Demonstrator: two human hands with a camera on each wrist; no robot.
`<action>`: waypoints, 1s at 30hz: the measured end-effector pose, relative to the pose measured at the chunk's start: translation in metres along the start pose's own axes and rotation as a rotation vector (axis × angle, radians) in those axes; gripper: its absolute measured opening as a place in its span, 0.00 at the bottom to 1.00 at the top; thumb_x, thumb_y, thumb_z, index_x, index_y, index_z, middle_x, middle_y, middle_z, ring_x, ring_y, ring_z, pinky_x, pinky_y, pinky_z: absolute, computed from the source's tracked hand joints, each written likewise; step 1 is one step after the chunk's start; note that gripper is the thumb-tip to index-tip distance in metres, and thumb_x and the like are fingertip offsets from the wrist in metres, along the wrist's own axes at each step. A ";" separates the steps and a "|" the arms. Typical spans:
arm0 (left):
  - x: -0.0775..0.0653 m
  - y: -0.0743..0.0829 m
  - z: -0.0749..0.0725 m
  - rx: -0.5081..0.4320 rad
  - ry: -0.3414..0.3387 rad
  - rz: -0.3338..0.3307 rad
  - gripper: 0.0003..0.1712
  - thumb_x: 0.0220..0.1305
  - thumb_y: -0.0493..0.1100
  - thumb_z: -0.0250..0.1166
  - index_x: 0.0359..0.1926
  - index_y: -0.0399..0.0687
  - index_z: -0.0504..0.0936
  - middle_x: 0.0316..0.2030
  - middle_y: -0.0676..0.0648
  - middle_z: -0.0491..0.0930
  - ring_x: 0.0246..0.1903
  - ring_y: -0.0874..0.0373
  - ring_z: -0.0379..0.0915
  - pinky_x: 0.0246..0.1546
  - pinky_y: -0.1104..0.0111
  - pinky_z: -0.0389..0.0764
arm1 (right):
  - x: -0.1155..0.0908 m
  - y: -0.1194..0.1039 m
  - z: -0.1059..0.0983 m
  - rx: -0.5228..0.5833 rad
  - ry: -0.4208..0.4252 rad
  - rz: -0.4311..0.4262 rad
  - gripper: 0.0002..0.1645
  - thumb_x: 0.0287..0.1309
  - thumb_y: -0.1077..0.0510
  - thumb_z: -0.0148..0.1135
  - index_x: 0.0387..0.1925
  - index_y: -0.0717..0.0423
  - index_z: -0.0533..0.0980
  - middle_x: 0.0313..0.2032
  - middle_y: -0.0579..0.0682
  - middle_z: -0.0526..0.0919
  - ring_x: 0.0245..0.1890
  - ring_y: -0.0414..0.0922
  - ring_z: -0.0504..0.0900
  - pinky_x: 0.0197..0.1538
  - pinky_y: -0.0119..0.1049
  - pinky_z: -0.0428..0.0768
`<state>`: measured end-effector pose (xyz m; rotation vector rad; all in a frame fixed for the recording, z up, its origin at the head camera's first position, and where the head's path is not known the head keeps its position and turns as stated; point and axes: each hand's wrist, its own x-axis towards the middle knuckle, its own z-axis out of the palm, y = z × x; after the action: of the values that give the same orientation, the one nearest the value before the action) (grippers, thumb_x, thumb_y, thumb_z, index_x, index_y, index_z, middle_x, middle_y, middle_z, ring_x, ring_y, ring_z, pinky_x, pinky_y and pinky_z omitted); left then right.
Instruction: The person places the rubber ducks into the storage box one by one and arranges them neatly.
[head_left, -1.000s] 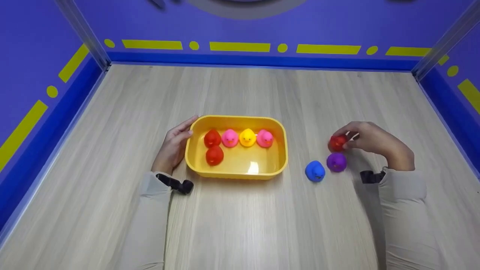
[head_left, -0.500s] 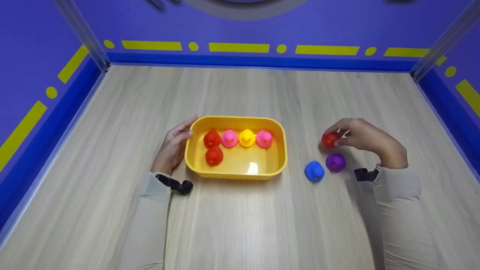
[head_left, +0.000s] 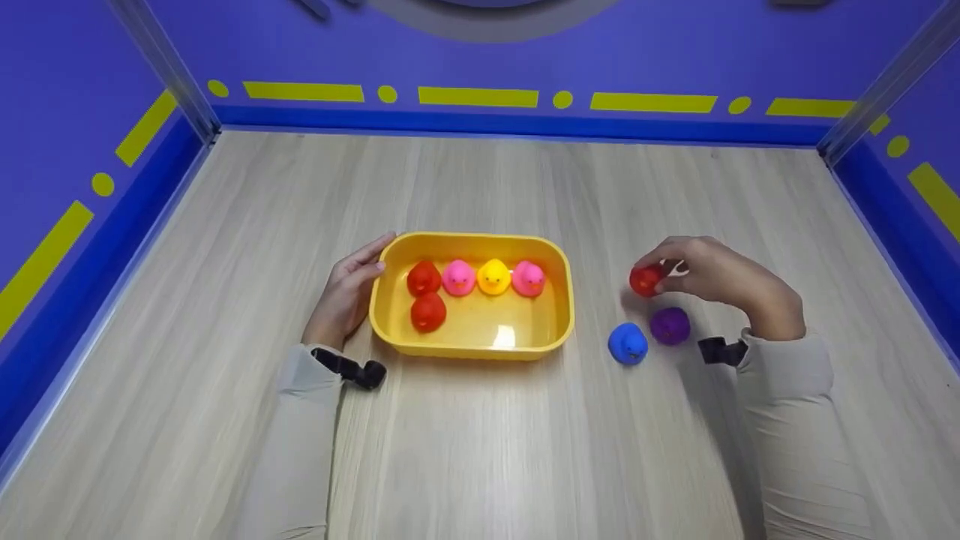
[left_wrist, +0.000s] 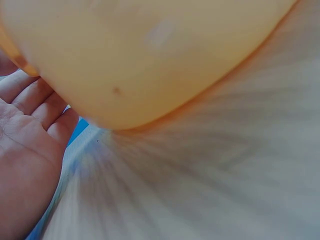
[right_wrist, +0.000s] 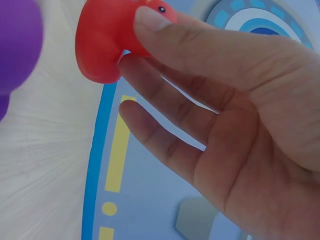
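Observation:
A red rubber duck [head_left: 645, 280] is pinched between the thumb and fingers of my right hand [head_left: 712, 274], over the table right of the yellow bin [head_left: 472, 349]. In the right wrist view, the thumb [right_wrist: 155, 22] presses near the duck's eye, while two lower fingers extend free of it. My left hand [head_left: 349, 285] rests against the bin's left end, thumb tip at the rim. In the left wrist view its fairly straight fingers [left_wrist: 37, 97] lie along the outer wall. Inside the bin are two red ducks [head_left: 428, 312], two pink ducks [head_left: 458, 278] and one yellow duck [head_left: 493, 277].
A blue duck [head_left: 628, 343] and a purple duck [head_left: 670, 326] stand on the wooden table [head_left: 480, 450], in front of my right hand. Blue-purple panels [head_left: 480, 60] with yellow marks border the table at the back and both sides.
My right hand has moved left with the red duck, away from its spot behind the purple duck. The left hand and bin stay in place.

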<state>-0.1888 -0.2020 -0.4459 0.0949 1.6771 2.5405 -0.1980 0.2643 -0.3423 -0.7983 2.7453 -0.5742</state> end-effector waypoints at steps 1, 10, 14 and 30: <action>0.000 0.000 0.000 0.002 -0.003 -0.002 0.30 0.65 0.28 0.47 0.69 0.29 0.59 0.70 0.37 0.59 0.68 0.54 0.59 0.70 0.64 0.62 | 0.001 -0.001 0.000 0.001 0.003 -0.011 0.19 0.52 0.68 0.66 0.48 0.56 0.82 0.43 0.51 0.85 0.43 0.47 0.81 0.48 0.45 0.83; 0.000 0.000 -0.001 0.002 -0.021 -0.010 0.31 0.65 0.29 0.48 0.70 0.30 0.58 0.70 0.38 0.60 0.65 0.58 0.63 0.69 0.65 0.64 | 0.005 -0.014 -0.005 0.003 0.006 -0.050 0.19 0.52 0.69 0.66 0.48 0.58 0.82 0.43 0.53 0.84 0.43 0.48 0.81 0.49 0.47 0.83; -0.001 0.001 0.000 -0.003 -0.012 -0.012 0.31 0.65 0.29 0.48 0.69 0.30 0.59 0.70 0.38 0.60 0.65 0.58 0.64 0.69 0.66 0.64 | 0.008 -0.020 -0.007 -0.010 0.000 -0.061 0.19 0.53 0.69 0.66 0.49 0.57 0.81 0.44 0.52 0.84 0.43 0.48 0.81 0.49 0.46 0.84; -0.001 0.001 0.000 -0.002 -0.012 -0.006 0.30 0.65 0.28 0.46 0.69 0.30 0.59 0.71 0.38 0.59 0.67 0.56 0.60 0.70 0.66 0.62 | 0.020 -0.046 -0.013 -0.033 0.001 -0.081 0.19 0.53 0.68 0.66 0.48 0.55 0.82 0.43 0.50 0.84 0.43 0.47 0.81 0.48 0.44 0.84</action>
<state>-0.1881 -0.2019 -0.4450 0.1047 1.6674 2.5324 -0.1976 0.2221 -0.3128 -0.9211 2.7400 -0.5462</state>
